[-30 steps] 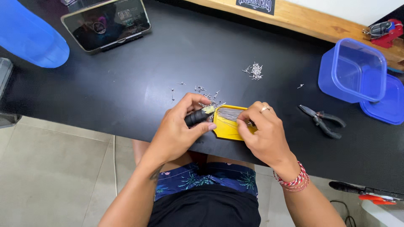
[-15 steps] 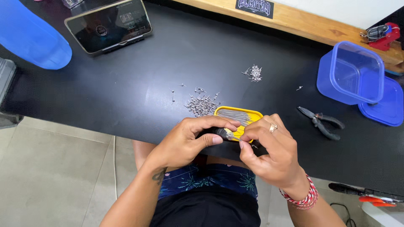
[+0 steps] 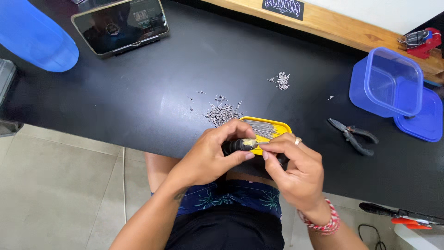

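Pinching small dark tool (image 3: 237, 145): left hand (image 3: 210, 157), right hand (image 3: 296, 169); yellow tray (image 3: 270, 129) holds thin metal rods.

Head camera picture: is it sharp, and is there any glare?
Head view: evenly lit and mostly sharp; soft sheen on the black table; reflections on the tablet screen; the small pins are too fine to resolve; hands throw only faint shadows.

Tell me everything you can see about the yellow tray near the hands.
The yellow tray is a shallow, rounded-corner dish that looks like plastic. It lies flat on the black table, near its front edge, and holds a bundle of thin grey metal pins lying side by side. The left hand and right hand cover its near side, so whether they touch it is unclear. A heap of small metal bits lies just to its left.
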